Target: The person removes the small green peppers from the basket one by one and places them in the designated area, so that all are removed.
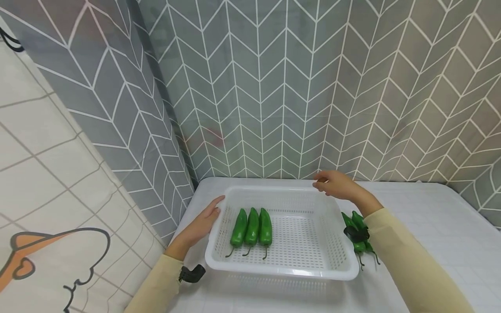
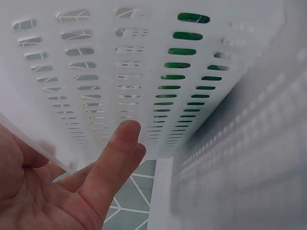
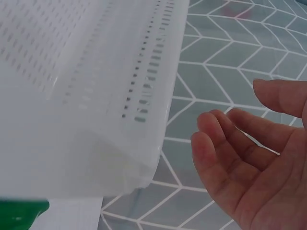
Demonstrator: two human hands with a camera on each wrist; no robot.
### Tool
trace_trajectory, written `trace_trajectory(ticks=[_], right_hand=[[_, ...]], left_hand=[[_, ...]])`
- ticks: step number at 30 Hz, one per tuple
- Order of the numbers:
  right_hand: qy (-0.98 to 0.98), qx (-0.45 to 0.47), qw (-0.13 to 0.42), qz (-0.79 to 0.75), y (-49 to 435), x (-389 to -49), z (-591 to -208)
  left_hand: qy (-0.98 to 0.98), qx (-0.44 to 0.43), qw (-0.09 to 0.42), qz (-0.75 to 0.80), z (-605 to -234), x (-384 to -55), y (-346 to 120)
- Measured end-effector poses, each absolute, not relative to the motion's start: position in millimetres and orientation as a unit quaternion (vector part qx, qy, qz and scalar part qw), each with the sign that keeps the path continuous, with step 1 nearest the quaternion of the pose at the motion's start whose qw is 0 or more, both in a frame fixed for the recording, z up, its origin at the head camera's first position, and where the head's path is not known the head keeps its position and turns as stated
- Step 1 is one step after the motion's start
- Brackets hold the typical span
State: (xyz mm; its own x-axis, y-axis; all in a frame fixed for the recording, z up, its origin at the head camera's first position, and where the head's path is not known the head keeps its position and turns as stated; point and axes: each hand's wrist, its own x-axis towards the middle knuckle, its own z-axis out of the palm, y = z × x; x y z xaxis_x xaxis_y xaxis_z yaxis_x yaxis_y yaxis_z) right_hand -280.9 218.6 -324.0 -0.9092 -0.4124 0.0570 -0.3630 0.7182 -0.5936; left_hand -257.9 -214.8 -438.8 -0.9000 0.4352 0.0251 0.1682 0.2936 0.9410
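The likeliest trouble is a lopsided basket: only the left hand (image 1: 201, 224) takes hold of the white basket (image 1: 282, 272), so a pull from that side could tip or swing it. The three green peppers (image 1: 252, 228) lie side by side in its left half, in the middle of the frame, and a tilt could make them roll or slide across the perforated floor. The loose peppers (image 1: 358, 247) on the bench (image 1: 426, 221), right of the basket, could be nudged if it swings that way or if the right forearm above them drops.

The left grip is narrow, with the basket's left rim between thumb and fingers; how firmly it presses, I cannot tell. The right hand (image 1: 335, 185), near the far right corner, holds nothing: its fingers bend loosely, the thumb well apart, clear of the rim.
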Motion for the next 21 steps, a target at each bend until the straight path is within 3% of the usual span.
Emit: trace_trajectory(ticks=[21], right_hand=[[0.905, -0.242, 0.068, -0.342, 182.0, -292.0, -336.7]], left_hand=[[0.799, 0.180, 0.121, 0.560, -438.6, -257.3, -214.9]])
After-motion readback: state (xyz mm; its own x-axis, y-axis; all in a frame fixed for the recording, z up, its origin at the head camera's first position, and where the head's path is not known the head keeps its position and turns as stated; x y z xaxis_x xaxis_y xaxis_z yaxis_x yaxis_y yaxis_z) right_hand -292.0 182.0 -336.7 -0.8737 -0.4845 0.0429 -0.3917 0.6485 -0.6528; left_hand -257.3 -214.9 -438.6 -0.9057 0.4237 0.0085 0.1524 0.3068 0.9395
